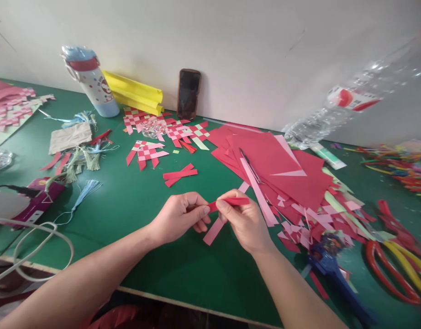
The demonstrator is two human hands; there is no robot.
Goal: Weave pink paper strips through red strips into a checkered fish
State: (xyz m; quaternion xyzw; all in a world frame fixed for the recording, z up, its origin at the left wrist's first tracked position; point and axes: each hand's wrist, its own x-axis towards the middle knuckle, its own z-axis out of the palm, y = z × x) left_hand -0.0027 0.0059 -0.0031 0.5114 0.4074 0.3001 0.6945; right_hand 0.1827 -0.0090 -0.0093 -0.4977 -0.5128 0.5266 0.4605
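My left hand (181, 214) and my right hand (243, 219) meet over the green table (135, 201), each pinching an end of a folded red paper strip (231, 201). Both hands are closed on it. Under them a pink paper strip (213, 230) lies flat on the table. Two folded red strips (180, 174) lie crossed a little farther back. Woven red-and-white paper pieces (147, 151) sit beyond those.
A stack of red paper sheets (275, 164) with scraps spreads to the right. A blue tool (328, 265) and red-yellow scissors (395, 269) lie at right. A bottle (90, 82), yellow paper (137, 93) and a phone (188, 93) stand at the wall; cables (35, 246) lie left.
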